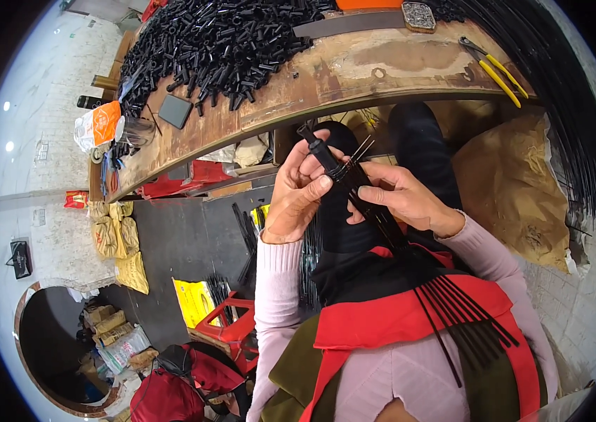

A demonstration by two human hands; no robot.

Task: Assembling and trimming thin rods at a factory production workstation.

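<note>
My left hand (293, 195) is closed round a black plastic sleeve (321, 152) that looks like an umbrella runner. It is tilted, with its narrow end toward the bench. Thin black ribs (446, 299) run from the sleeve's lower end across my lap and fan out over the red-edged apron. My right hand (410, 200) pinches those ribs just below the sleeve, thumb on top. A couple of thin rib ends (363, 148) stick up between my hands. Fingers partly hide where ribs and sleeve meet.
On the wooden bench (354, 77) lie a heap of black plastic sleeves (220, 49), a grey square block (174, 111) and yellow-handled pliers (498, 74). Long black rods (558, 84) hang at right above brown paper (512, 190). A red stool (231, 323) stands lower left.
</note>
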